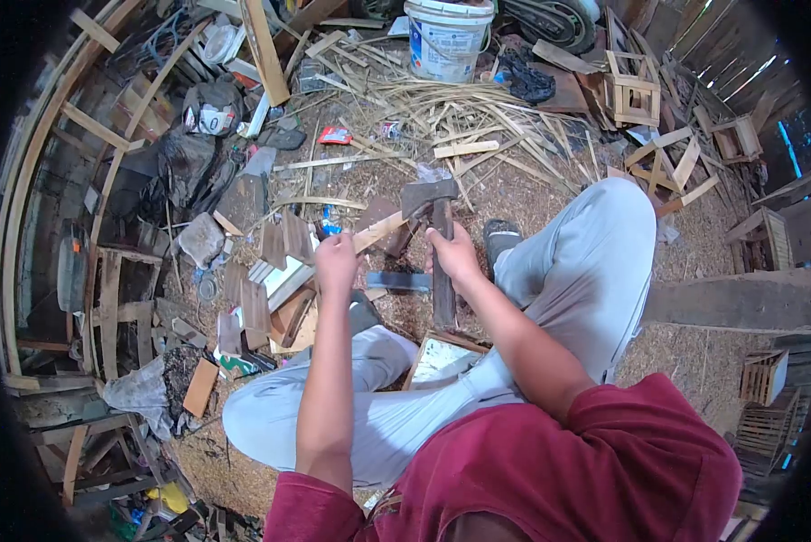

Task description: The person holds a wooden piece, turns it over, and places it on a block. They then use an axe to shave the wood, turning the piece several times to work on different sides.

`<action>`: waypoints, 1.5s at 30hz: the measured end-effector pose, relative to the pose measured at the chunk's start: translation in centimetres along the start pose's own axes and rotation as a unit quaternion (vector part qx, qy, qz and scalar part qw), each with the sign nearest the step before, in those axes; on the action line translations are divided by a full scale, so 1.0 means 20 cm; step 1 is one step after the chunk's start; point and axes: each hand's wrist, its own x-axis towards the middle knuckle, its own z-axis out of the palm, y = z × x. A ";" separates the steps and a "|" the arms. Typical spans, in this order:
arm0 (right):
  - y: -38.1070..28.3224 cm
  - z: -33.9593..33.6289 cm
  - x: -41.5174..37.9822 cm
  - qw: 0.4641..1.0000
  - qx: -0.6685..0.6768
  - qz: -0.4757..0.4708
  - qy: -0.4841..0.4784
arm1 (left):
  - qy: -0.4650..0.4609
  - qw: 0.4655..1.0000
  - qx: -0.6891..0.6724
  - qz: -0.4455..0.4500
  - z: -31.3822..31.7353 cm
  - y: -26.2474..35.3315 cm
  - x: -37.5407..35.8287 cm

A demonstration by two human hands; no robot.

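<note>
My left hand [336,264] is closed around the near end of a short, light wooden strip [380,232], which points up and to the right. The strip's far end comes right up to the hatchet head in this view. My right hand [455,253] grips the dark wooden handle of a hatchet [429,192], its metal head uppermost and the blade side toward the strip. Below the two hands a dark flat bar [398,281] lies across the space between my feet. Behind the strip and hatchet is a brown block-like surface [380,226], partly hidden.
Thin wood strips [478,117] lie heaped ahead, near a white bucket [448,41]. Wood offcuts [254,298] are piled at left, beside a red packet [335,135] farther up. Small wooden frames [632,90] stand at right. Shavings cover the floor.
</note>
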 end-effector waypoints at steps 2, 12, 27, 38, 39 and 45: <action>-0.03 0.00 -0.01 0.999 0.037 -0.011 0.010 | -0.018 0.973 -0.223 -0.049 -0.11 0.10 -0.01; -0.08 -0.01 0.07 0.976 0.213 -0.032 0.028 | 0.027 0.917 -0.398 -0.001 -0.53 0.48 -0.44; -0.33 -0.06 -0.02 0.942 0.321 -0.091 0.034 | -0.059 0.878 -0.464 -0.102 -0.41 0.25 -0.43; -0.01 -0.03 0.01 0.919 0.330 0.209 -0.062 | 0.032 0.838 -0.481 0.257 -0.18 0.50 -0.49; 0.02 -0.03 0.01 0.924 0.307 0.220 -0.065 | 0.039 0.812 -0.520 0.263 -0.16 0.52 -0.47; 0.15 0.00 -0.02 0.978 0.104 0.175 -0.037 | 0.102 0.760 -0.621 0.163 -0.21 0.63 -0.02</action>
